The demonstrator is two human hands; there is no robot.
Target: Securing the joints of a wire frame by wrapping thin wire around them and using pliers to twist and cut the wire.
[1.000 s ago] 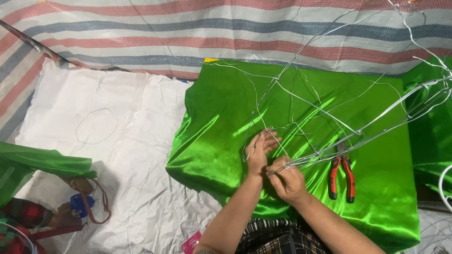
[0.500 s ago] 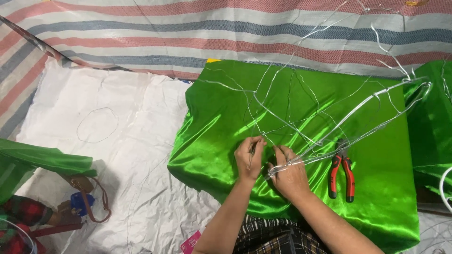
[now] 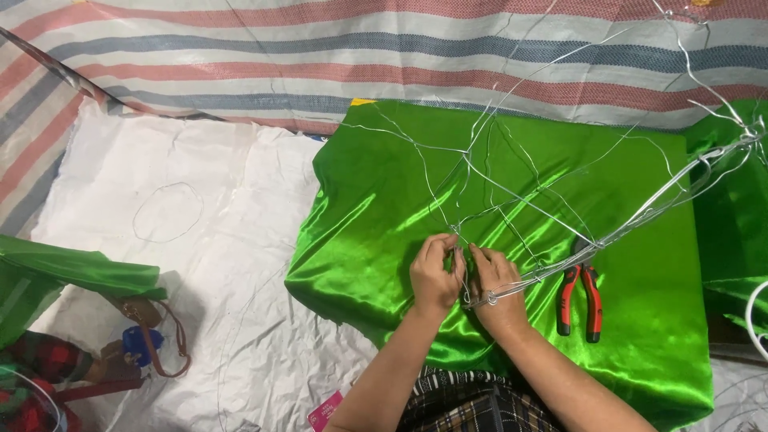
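Pinching a thin silver wire joint between both sets of fingers, I have my left hand (image 3: 434, 276) and right hand (image 3: 496, 284) pressed close together over the green satin cloth (image 3: 376, 240), just in front of my lap. The wire frame (image 3: 512, 184) rises from that joint and fans up and away to the right, several strands meeting at my fingertips. I judge the step in hand to be twisting or tying this junction; the next move calls for small, tight turns without dragging the whole frame. Red-handled pliers (image 3: 580, 300) lie just beside my right hand, within easy reach. Open room lies to the left, on the white sheet (image 3: 200, 280) where a loose wire loop (image 3: 166, 212) rests; the cloth's left edge sits near my left wrist
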